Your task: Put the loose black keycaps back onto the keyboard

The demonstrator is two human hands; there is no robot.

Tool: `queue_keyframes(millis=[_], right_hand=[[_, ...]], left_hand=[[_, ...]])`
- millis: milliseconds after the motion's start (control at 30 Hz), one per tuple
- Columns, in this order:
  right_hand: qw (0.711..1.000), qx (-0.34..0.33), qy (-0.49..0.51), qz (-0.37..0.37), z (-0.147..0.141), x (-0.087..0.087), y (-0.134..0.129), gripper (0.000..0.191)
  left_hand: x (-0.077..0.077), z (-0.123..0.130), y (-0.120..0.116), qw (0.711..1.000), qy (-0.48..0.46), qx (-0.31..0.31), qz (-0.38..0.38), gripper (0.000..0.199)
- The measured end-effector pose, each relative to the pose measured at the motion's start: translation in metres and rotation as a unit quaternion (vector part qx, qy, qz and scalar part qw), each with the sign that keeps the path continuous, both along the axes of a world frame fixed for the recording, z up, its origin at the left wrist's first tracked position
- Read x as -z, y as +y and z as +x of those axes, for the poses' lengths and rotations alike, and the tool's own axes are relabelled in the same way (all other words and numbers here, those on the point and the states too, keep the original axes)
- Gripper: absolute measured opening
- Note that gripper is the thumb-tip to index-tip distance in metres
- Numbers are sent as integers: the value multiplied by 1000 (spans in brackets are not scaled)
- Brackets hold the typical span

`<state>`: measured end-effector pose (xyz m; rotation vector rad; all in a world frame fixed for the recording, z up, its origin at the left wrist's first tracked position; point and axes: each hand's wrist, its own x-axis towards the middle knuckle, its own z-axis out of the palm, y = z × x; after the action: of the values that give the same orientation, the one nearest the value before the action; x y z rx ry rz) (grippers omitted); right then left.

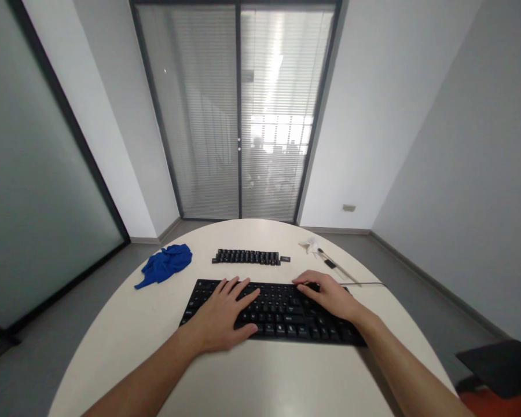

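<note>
A black keyboard lies on the white round table in front of me. Fingers spread, my left hand rests flat over its left part. Above the upper right part of the keyboard is my right hand, its index finger and thumb close together; whatever is between them is hidden or too small to tell. Behind the keyboard, loose black keycaps stand lined up in rows, with one longer keycap at their right end.
A crumpled blue cloth lies at the table's left. Back right are a white tissue-like piece, a thin brush-like stick and a small black piece. A cable runs off the right edge. A dark chair stands lower right.
</note>
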<state>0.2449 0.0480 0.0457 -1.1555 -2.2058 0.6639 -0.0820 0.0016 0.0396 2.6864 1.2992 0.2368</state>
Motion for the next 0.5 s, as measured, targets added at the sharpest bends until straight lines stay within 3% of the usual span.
queue_keyframes(millis=[233,367,500], right_hand=[[993,87,-66,46,-5,13,17,35],[980,88,-160,76,-11,10,37,35],[976,69,-189,79,-20,7,60,24]], left_hand=[[1,-1,1,1000,-15,9,2,71],[-2,0,-1,1000,-11,4,-1,71],[-1,0,-1,1000,-11,7,0,72]])
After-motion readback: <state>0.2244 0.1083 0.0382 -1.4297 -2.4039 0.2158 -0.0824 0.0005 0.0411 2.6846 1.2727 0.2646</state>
